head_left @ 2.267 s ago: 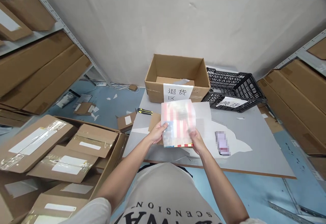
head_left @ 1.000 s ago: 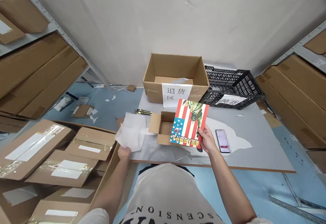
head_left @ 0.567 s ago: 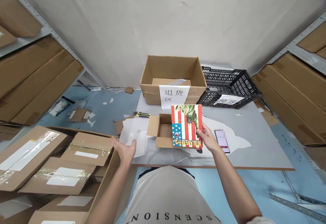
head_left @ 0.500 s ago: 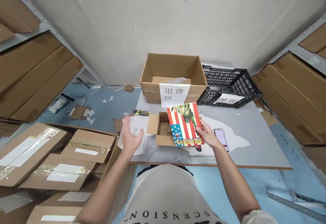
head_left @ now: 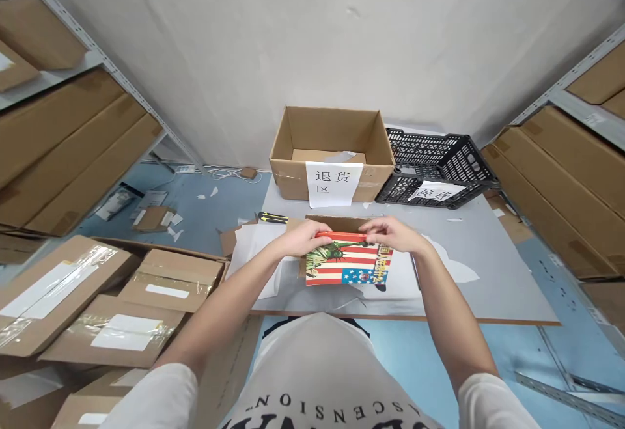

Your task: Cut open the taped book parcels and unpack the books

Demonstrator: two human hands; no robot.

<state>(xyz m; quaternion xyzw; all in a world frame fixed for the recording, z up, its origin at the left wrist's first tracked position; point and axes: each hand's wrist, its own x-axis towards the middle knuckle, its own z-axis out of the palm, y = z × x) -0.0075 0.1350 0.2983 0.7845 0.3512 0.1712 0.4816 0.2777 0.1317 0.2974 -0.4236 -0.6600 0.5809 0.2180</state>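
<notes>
I log: carton (head_left: 342, 223) opened; white sheet (head_left: 250, 241) aside; book (head_left: 347, 261) unreleased, upper edge pinched by left hand (head_left: 306, 239), right hand (head_left: 391, 232).

Left fingers (head_left: 316, 228) and right fingers (head_left: 377, 224) hold a striped book (head_left: 346, 262) over an open box (head_left: 342, 223).
</notes>
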